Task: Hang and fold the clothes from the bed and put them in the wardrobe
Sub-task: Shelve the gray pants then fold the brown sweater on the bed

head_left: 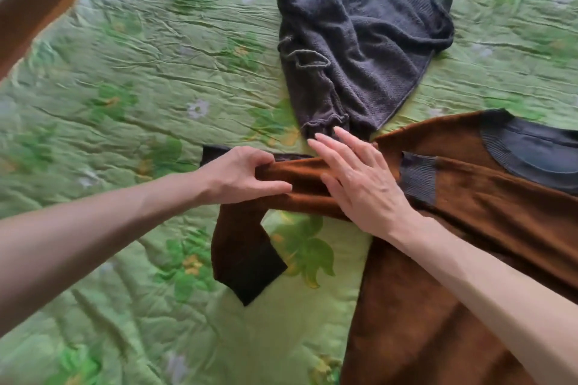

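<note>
Rust-brown sweater [438, 259] near right with dark grey ribbed collar and cuffs, charcoal-grey knit [359, 50] far centre, light green quilt [140, 87] with darker green leaves, yellow and pale flowers

Item 1: brown sweater [469, 228] with dark ribbed collar and cuffs. You have it spread flat on the green bedspread [125, 87], collar toward the far right, one sleeve folded across the chest, the other stretched left and bent so its dark cuff points toward you.

Item 2: dark grey knit sweater [359, 40]. Crumpled, unfolded, lying just beyond your brown sweater's stretched sleeve.
</note>
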Demonstrator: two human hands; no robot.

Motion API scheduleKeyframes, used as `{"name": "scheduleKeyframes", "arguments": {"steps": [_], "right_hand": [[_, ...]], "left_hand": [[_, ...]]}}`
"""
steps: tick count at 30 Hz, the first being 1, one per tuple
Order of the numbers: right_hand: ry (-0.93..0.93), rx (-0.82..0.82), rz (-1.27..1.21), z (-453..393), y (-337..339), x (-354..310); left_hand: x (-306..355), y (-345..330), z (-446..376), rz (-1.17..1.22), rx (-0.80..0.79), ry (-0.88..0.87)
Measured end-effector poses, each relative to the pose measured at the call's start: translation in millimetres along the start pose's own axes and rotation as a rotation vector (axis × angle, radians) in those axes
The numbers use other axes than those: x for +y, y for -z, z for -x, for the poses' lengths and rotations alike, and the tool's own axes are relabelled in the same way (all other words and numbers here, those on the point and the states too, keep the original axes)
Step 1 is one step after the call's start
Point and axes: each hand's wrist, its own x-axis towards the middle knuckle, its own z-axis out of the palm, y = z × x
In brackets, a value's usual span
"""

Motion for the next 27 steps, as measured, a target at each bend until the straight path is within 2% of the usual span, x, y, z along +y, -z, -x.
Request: {"name": "scheduleKeyframes", "arguments": {"steps": [3, 6, 9, 11, 13, 15, 19, 23, 25, 27], "right_hand": [[-0.058, -0.213, -0.091, -39.7, -11.5, -25.7], [-0.088, -0.324, -0.204, -61.4, -19.1, -36.0], [-0.142, -0.195, -0.353, -75.2, -14.5, -33.8], [-0.180, -0.076, -0.277, -83.9, -13.5, -28.7], [-0.226, -0.029, -0.194, -90.2, -18.1, -26.7], [-0.273, -0.023, -0.150, -92.0, -27.8, -26.3], [-0.325, 0.009, -0.078, -84.7, -45.8, -29.0], [-0.245, 0.121, -0.031, -66.2, -61.2, -42.5], [-0.108, 0.156, -0.030, -54.7, -68.3, -51.3], [0.020, 0.105, -0.022, -39.9, -78.8, -58.6]], "left_hand": [[-1.5, 14.5, 6.4, 0.036, -0.099, 0.103], [-11.4, 25.7, 15.4, 0.109, -0.177, 0.218], [-30.5, 35.0, 28.8, 0.133, -0.303, 0.324], [-45.9, 40.7, 36.7, 0.071, -0.367, 0.386], [-58.2, 48.8, 43.4, 0.039, -0.413, 0.457], [-67.4, 60.3, 50.5, 0.063, -0.420, 0.543], [-89.8, 83.7, 69.3, 0.143, -0.331, 0.636], [-115.0, 95.8, 91.4, 0.244, -0.277, 0.746], [-127.5, 97.4, 104.9, 0.298, -0.230, 0.748], [-137.1, 96.4, 116.2, 0.309, -0.177, 0.718]]}}
